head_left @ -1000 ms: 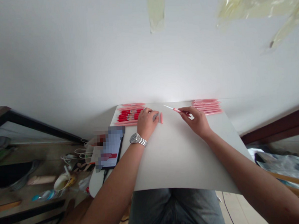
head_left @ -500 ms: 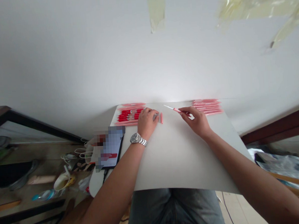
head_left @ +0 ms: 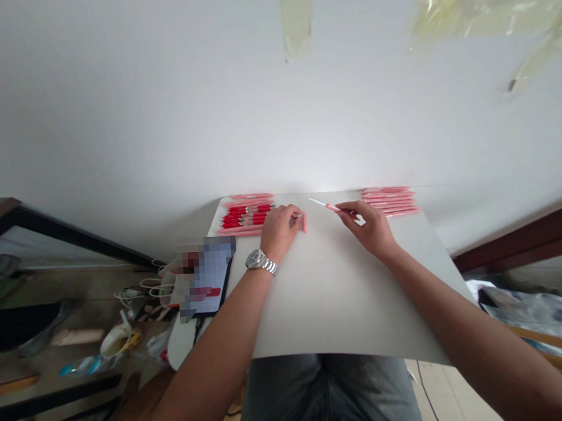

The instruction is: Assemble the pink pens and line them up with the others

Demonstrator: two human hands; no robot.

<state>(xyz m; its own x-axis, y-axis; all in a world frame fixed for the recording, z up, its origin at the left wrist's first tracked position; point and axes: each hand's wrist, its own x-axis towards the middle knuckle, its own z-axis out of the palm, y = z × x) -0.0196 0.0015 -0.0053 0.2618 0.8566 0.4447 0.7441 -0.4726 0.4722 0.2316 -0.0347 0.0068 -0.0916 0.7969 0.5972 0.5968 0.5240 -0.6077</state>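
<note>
In my right hand (head_left: 367, 226), a pink pen (head_left: 332, 208) is pinched between thumb and fingers, its thin white refill bare and pointing left. My left hand (head_left: 282, 228), wearing a metal watch, rests on the table with thumb and forefinger curled together. Any small thing between those fingertips is too small to make out. Right beside them lies a short pink pen barrel piece (head_left: 304, 222). Behind and left of that hand are red pens (head_left: 248, 216) with clear and pink parts, partly covered by the fingers.
A row of pink pens (head_left: 388, 200) lies at the table's back right. More pink pens (head_left: 251, 197) lie at the back left. A phone (head_left: 213, 280) with a blurred screen and a cable sits on the left edge. The wall (head_left: 276, 123) borders the table (head_left: 342, 308) behind.
My left hand has shifted slightly right, its fingertips now closer to the pink barrel piece. The right hand and its pen stay almost still.
</note>
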